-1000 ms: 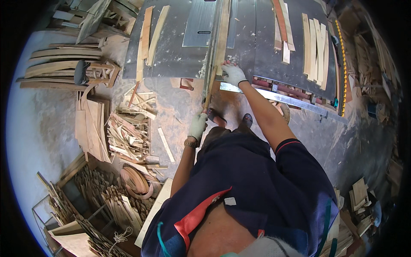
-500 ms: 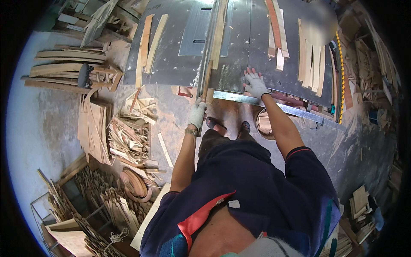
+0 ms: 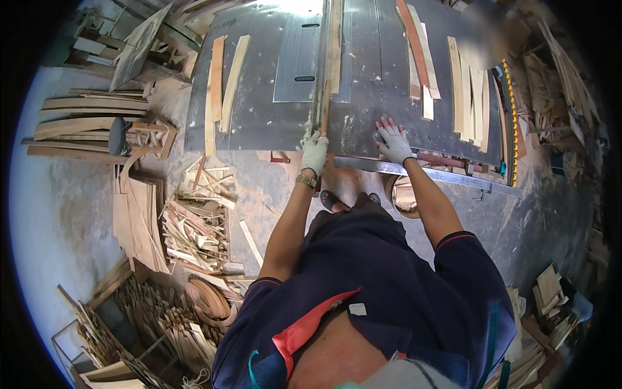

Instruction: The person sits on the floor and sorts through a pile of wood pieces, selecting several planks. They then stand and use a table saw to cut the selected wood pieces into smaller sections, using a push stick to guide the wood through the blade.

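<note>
Far left: planks (image 3: 94,105), stacked on the floor, with a stool (image 3: 118,137) at their right end. Nearer you: thin panels (image 3: 139,217), stood together, and an offcut heap (image 3: 194,236) just right of them. Below these: bundled sticks (image 3: 142,305) and wooden rings (image 3: 207,299).

Ahead of you: one dark table (image 3: 259,126). On its left part, two pale strips (image 3: 234,84), side by side, one overhanging the near edge. Right of these, a metal plate (image 3: 291,71) set in the top, then a fence (image 3: 320,58) running away from you.

Your left hand (image 3: 314,152): gloved, at the near edge by the fence, fingers curled round the near end of a stick (image 3: 325,118). Beyond the stick, along the fence's right side, a long board (image 3: 335,45); whether stick and board touch, you cannot tell from here.

Your right hand (image 3: 393,142): gloved, palm down at the near edge, fingers spread wide, holding nothing. Under that edge, a metal rail (image 3: 447,175). Farther right on the table: a reddish strip (image 3: 413,42) over paler ones, then a row of light slats (image 3: 470,97). Beyond: a yellow toothed band (image 3: 512,123).
</note>
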The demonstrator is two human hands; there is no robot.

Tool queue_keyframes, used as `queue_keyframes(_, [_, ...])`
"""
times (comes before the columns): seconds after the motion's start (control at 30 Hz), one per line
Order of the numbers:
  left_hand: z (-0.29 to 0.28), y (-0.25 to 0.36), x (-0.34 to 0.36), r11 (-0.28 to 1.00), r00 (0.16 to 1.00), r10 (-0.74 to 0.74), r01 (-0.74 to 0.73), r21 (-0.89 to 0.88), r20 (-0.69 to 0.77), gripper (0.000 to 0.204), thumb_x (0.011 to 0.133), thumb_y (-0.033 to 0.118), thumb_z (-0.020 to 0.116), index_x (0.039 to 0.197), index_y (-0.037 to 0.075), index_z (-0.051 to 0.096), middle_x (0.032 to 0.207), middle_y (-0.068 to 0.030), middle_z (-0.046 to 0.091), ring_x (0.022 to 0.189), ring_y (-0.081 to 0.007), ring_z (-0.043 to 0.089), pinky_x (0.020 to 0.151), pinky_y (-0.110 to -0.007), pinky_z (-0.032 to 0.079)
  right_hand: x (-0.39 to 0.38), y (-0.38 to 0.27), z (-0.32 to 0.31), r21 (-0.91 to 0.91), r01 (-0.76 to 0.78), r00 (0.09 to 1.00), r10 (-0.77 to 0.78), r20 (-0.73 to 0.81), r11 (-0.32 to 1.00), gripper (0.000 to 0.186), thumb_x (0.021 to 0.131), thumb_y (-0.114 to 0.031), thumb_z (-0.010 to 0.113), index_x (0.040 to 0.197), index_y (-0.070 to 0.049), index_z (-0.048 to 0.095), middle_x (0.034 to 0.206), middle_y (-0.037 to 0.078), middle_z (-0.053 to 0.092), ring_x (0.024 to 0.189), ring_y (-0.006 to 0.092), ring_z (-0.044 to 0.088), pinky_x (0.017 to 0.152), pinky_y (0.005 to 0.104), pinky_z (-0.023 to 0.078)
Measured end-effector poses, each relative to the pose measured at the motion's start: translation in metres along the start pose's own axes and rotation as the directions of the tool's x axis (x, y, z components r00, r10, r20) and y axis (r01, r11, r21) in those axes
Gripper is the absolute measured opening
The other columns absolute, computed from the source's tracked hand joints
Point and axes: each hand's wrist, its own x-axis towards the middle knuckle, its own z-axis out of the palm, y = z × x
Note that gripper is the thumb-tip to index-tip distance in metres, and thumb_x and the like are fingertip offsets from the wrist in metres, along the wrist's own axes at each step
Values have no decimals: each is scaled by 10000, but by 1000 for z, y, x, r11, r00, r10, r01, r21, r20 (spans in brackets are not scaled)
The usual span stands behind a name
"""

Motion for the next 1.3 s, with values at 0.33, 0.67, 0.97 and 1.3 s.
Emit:
queue_keyframes(0.33, [18,7,55,997,999,50,-49,53,-14,277,996,332,549,1115,87,597,644,40,453,464,-88,437,398,-273,367,2,-6,-5,-65,-69,996,72,47,995,749,924,-406,557,1584,-185,279,1671,89,183,1550,310,105,1225,551,42])
queue_keyframes(0.67, [16,55,69,986,994,-74,86,-145,85,247,986,310,569,1149,126,590,650,42,450,421,-86,407,363,-261,316,0,0,4,-60,-67,997,69,34,996,757,927,-398,562,1590,-189,263,1673,90,173,1551,313,98,1224,551,50])
queue_keyframes(0.97, [21,73,92,988,991,-110,118,-104,77,376,994,313,566,1321,127,579,669,38,464,443,-85,423,381,-263,346,-1,-3,-3,-33,-68,996,70,52,997,766,918,-390,567,1588,-176,262,1671,93,178,1548,331,99,1221,565,57])
queue_keyframes(1.3, [32,90,131,996,996,-53,57,-65,66,420,995,316,556,1359,106,568,672,10,506,453,-100,453,406,-277,366,-2,-1,-2,-28,-80,991,82,106,996,766,922,-397,562,1592,-186,256,1675,95,161,1551,336,79,1221,569,46])
